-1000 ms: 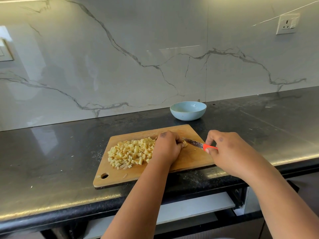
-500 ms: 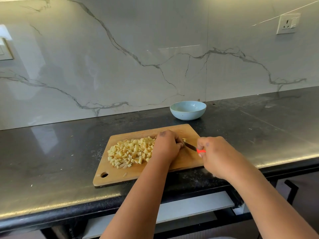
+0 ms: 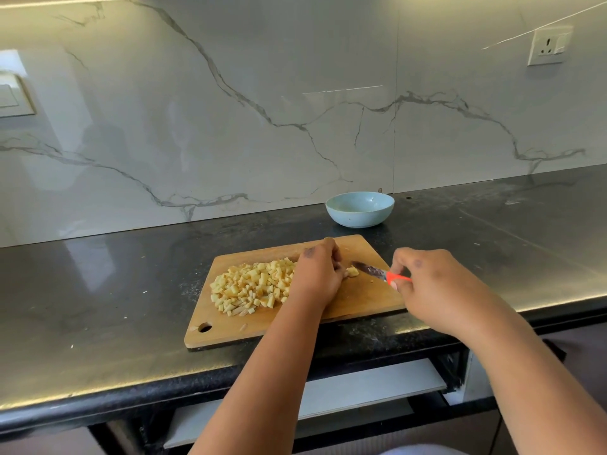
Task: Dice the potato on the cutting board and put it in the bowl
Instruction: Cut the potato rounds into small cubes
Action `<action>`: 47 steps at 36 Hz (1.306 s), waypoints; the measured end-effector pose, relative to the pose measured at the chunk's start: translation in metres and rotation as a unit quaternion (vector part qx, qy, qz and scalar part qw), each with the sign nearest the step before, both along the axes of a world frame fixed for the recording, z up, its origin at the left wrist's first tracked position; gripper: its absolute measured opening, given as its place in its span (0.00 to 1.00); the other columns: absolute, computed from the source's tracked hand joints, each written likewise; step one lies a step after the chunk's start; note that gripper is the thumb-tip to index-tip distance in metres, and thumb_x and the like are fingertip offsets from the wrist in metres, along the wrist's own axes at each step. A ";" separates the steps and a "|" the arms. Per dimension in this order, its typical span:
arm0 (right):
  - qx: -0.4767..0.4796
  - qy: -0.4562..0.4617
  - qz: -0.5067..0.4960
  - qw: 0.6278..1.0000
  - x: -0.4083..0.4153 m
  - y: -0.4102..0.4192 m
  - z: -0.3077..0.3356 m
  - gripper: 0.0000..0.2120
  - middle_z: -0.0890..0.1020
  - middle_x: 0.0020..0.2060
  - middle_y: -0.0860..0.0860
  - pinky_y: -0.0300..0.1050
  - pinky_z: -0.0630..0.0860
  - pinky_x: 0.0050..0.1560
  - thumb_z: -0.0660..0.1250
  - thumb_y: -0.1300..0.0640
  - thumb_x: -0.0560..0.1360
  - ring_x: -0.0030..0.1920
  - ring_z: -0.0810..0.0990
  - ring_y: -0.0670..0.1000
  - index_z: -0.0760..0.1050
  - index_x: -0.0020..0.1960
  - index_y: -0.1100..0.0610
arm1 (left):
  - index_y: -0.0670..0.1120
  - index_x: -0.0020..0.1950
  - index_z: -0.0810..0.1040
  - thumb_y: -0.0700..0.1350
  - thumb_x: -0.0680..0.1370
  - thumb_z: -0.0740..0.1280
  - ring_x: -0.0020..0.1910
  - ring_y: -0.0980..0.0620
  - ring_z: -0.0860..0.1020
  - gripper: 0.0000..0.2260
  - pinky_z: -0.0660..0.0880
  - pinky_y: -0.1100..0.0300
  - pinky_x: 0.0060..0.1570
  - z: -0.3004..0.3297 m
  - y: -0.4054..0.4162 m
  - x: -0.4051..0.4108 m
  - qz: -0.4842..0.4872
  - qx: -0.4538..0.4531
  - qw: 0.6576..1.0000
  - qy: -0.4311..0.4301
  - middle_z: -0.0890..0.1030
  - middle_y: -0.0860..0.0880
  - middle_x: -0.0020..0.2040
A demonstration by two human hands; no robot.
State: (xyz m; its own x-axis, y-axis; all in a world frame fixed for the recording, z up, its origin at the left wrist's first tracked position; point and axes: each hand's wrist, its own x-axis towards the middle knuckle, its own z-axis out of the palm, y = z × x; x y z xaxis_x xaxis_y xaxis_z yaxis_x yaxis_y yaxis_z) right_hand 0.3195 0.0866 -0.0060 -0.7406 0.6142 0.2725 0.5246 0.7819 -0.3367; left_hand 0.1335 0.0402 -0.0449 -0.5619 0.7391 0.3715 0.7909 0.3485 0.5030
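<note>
Left hand (image 3: pixel 320 277) curls over the last potato piece (image 3: pixel 352 272) on the cutting board (image 3: pixel 358 300) to steady it beside the diced pile (image 3: pixel 253 287), while right hand (image 3: pixel 430 287) grips the knife (image 3: pixel 377 271) angled blade-first toward it; bowl (image 3: pixel 359 209) waits behind.

I stood in a home kitchen: marble backsplash (image 3: pixel 295 110), wall socket (image 3: pixel 548 46), dark stone table (image 3: pixel 98 284), cutting board (image 3: pixel 262 330).
</note>
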 end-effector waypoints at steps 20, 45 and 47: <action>0.010 -0.012 -0.014 1.000 -0.032 -0.006 -0.024 0.06 0.74 0.35 0.49 0.40 0.62 0.27 0.60 0.61 0.78 0.32 0.72 0.49 0.71 0.45 0.53 | 0.50 0.52 0.68 0.44 0.76 0.71 0.45 0.55 0.75 0.12 0.71 0.63 0.42 -0.005 0.003 -0.005 0.019 0.002 1.000 -0.006 0.79 0.51 0.45; -0.019 0.022 -0.047 0.998 0.001 0.024 0.000 0.08 0.74 0.29 0.47 0.37 0.60 0.24 0.61 0.54 0.80 0.23 0.67 0.45 0.75 0.44 0.51 | 0.54 0.65 0.75 0.53 0.69 0.71 0.63 0.52 0.66 0.23 0.69 0.54 0.62 -0.007 -0.001 0.000 -0.094 0.028 0.983 0.154 0.76 0.56 0.63; -0.019 0.022 -0.037 0.999 -0.002 0.022 0.000 0.07 0.74 0.30 0.46 0.36 0.60 0.24 0.61 0.54 0.81 0.24 0.67 0.44 0.75 0.45 0.50 | 0.56 0.65 0.76 0.57 0.69 0.72 0.65 0.52 0.65 0.25 0.69 0.51 0.63 -0.007 0.000 0.000 -0.110 0.041 0.979 0.169 0.75 0.56 0.66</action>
